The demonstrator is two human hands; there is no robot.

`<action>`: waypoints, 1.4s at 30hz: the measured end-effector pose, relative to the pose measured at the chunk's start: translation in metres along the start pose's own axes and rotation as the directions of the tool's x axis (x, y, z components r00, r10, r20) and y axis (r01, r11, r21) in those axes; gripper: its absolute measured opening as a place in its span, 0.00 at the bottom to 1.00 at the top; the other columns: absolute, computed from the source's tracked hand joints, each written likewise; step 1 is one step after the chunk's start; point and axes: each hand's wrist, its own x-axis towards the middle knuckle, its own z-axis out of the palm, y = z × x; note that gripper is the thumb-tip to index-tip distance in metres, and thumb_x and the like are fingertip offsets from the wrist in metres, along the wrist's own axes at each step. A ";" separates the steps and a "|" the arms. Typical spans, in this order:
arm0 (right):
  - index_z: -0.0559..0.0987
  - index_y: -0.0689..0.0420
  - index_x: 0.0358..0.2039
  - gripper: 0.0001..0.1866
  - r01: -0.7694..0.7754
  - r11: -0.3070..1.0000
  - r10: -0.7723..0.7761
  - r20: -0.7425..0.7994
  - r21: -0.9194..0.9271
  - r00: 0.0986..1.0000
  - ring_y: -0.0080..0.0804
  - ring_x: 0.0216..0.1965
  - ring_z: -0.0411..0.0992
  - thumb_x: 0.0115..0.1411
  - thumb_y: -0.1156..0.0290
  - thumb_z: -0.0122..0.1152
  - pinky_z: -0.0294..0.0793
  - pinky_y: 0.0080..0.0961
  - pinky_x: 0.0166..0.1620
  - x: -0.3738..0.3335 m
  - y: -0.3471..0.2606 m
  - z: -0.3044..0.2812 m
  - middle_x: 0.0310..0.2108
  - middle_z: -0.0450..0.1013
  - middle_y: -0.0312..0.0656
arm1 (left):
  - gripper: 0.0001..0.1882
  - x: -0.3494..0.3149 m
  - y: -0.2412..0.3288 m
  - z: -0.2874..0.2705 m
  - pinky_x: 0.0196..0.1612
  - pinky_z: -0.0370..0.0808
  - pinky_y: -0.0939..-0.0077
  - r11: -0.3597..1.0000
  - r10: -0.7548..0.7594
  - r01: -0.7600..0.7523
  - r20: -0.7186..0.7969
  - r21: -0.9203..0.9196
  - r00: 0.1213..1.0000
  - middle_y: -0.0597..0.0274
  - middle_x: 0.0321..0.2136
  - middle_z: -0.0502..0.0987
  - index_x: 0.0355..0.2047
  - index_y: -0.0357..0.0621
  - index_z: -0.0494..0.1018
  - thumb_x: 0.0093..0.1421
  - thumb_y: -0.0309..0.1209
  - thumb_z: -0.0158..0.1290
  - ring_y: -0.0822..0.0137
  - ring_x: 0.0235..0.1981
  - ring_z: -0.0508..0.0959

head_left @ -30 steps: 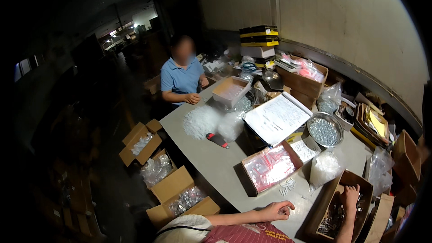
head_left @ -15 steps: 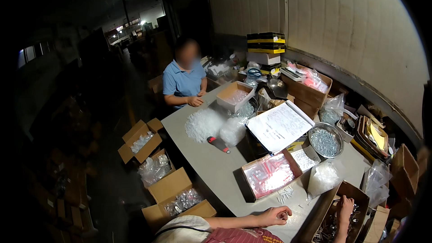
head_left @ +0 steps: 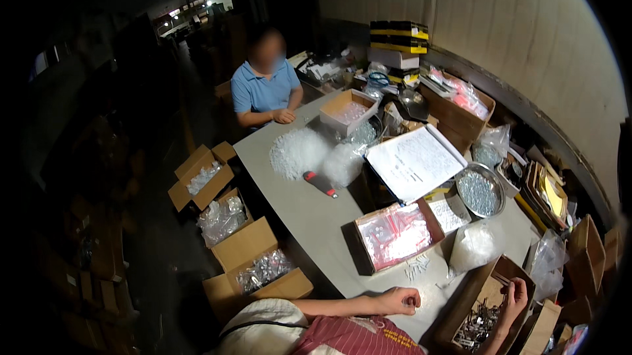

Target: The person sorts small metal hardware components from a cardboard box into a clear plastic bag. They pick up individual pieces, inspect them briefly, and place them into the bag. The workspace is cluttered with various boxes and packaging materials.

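My left hand rests over the near part of the table, its fingers curled together. What it holds, if anything, is hidden. My right hand is raised over the inner right side of a cardboard box of dark and shiny metal parts. Its fingers are pinched, and a thin shiny piece seems to show at the fingertips, too small to name. Several small pale screws or pins lie beyond my left hand, beside a box of red-edged clear bags. A clear bag of white pieces leans near the metal-parts box.
A person in a blue shirt sits at the table's far side, behind a white heap of small pieces. A red and black cutter, a clipboard and a steel bowl of screws occupy the table. Open cartons stand at left.
My right hand has risen from the metal parts toward the box's right side. My left hand has shifted slightly, its fingers more closed. The view has tilted slightly.
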 end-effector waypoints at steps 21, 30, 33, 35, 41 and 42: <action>0.87 0.51 0.34 0.10 0.199 0.966 -0.018 0.726 -0.164 0.688 0.37 0.34 0.73 0.51 0.64 0.71 0.68 0.35 0.51 -0.092 -0.131 0.126 0.28 0.78 0.40 | 0.17 -0.017 0.031 0.001 0.36 0.73 0.66 0.988 0.103 -0.088 -0.121 0.127 0.987 0.58 0.28 0.78 0.41 0.41 0.72 0.60 0.38 0.64 0.63 0.29 0.77; 0.81 0.58 0.35 0.09 0.500 0.866 -0.309 0.788 0.001 0.533 0.43 0.54 0.71 0.53 0.70 0.69 0.62 0.49 0.62 -0.090 -0.116 0.124 0.51 0.75 0.43 | 0.16 -0.019 0.064 -0.011 0.45 0.76 0.64 0.983 0.082 -0.094 0.082 0.157 0.993 0.52 0.33 0.79 0.42 0.36 0.73 0.56 0.32 0.63 0.56 0.39 0.81; 0.80 0.58 0.36 0.08 0.429 0.899 -0.282 0.642 -0.082 0.713 0.47 0.46 0.74 0.55 0.77 0.67 0.69 0.43 0.57 -0.099 -0.111 0.131 0.41 0.78 0.44 | 0.18 -0.014 0.037 -0.012 0.45 0.77 0.64 0.893 0.359 -0.283 -0.176 0.350 0.916 0.50 0.40 0.81 0.49 0.37 0.76 0.60 0.30 0.60 0.53 0.40 0.82; 0.80 0.59 0.36 0.09 0.433 0.888 -0.285 0.556 -0.155 0.781 0.48 0.43 0.75 0.54 0.78 0.69 0.72 0.41 0.53 -0.101 -0.105 0.132 0.36 0.77 0.45 | 0.13 -0.016 0.048 -0.016 0.48 0.78 0.67 0.927 0.261 -0.171 -0.249 0.333 0.933 0.51 0.44 0.83 0.47 0.38 0.79 0.63 0.29 0.58 0.55 0.44 0.83; 0.79 0.60 0.32 0.07 0.403 0.903 -0.296 0.463 -0.150 0.836 0.46 0.39 0.75 0.54 0.78 0.70 0.74 0.39 0.49 -0.112 -0.106 0.135 0.33 0.76 0.44 | 0.09 -0.024 0.078 -0.021 0.43 0.79 0.72 0.954 0.249 -0.164 -0.357 0.251 0.901 0.57 0.35 0.83 0.43 0.39 0.80 0.63 0.29 0.59 0.64 0.37 0.84; 0.79 0.61 0.33 0.08 0.345 0.928 -0.251 0.450 -0.141 0.857 0.46 0.38 0.76 0.54 0.78 0.70 0.74 0.39 0.48 -0.115 -0.105 0.135 0.32 0.76 0.44 | 0.08 -0.025 0.079 -0.020 0.42 0.79 0.72 0.961 0.232 -0.155 -0.367 0.228 0.901 0.57 0.34 0.83 0.41 0.39 0.79 0.63 0.29 0.59 0.64 0.35 0.84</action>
